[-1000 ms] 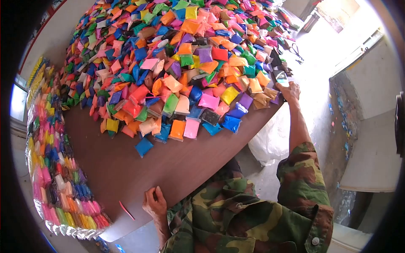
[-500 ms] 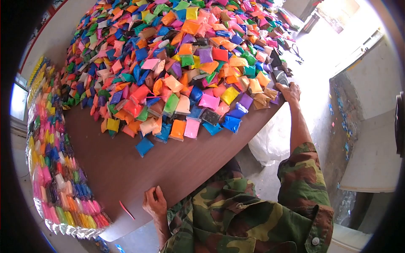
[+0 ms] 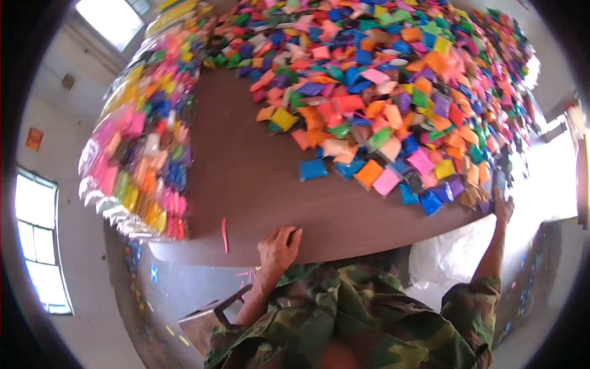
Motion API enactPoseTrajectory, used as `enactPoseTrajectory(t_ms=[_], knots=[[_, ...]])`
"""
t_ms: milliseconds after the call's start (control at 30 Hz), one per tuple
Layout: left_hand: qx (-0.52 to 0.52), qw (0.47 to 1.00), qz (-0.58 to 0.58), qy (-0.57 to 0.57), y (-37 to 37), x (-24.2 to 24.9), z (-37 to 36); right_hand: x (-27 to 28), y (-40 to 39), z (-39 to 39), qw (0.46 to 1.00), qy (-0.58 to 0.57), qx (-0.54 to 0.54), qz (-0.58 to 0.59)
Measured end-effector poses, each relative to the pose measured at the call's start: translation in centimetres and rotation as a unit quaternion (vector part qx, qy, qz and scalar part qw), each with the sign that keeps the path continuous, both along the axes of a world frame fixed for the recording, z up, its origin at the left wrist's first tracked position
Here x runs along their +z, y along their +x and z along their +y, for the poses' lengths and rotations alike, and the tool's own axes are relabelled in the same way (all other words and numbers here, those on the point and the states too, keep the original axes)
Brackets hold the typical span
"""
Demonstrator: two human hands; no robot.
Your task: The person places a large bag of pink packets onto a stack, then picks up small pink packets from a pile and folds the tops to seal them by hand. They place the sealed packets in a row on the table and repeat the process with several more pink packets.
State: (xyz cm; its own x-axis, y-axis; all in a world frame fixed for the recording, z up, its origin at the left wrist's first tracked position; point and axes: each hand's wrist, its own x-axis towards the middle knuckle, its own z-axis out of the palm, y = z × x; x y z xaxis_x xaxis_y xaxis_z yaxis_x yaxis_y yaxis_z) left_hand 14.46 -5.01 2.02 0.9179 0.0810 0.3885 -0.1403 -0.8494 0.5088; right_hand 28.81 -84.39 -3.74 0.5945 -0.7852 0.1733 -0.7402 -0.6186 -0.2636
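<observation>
Mostly packets [image 3: 387,182], red sign [image 3: 34,139], illegible

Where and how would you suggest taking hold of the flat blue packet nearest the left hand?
I'd pinch the near edge of the blue packet with the left hand, coming from the near side: it lies flat on the table, that edge facing away from the pile.

Site type: packing workshop. Small coloured packets [image 3: 386,181] are lying in a large heap on a brown worktop [image 3: 246,184]; clear bundles of coloured packs [image 3: 132,184] are lining one side. Scraps are littering the floor [image 3: 178,289] beside bare walls [image 3: 83,246].
</observation>
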Motion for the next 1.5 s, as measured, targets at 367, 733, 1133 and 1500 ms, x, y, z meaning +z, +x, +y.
enactPoseTrajectory(t_ms=[367, 733, 1133, 1500], knots=[[-0.009, 1.0, -0.006, -0.016, 0.0, 0.3, 0.1, 5.2, -0.3, 15.8, 0.926, 0.041, 0.236, -0.291], [-0.006, 1.0, -0.006, -0.028, 0.0, 0.7, -0.1, 8.2, -1.6, 52.2, 0.73, 0.219, 0.609, -0.219], [-0.033, 0.998, 0.035, -0.032, 2.0, 1.9, 0.5, 6.1, -2.2, 56.3, 0.721, 0.17, 0.636, -0.215], [-0.156, 0.985, -0.077, -0.005, 17.5, 5.6, -4.7, 5.6, -1.8, 55.8, 0.717, 0.238, 0.604, -0.254]])
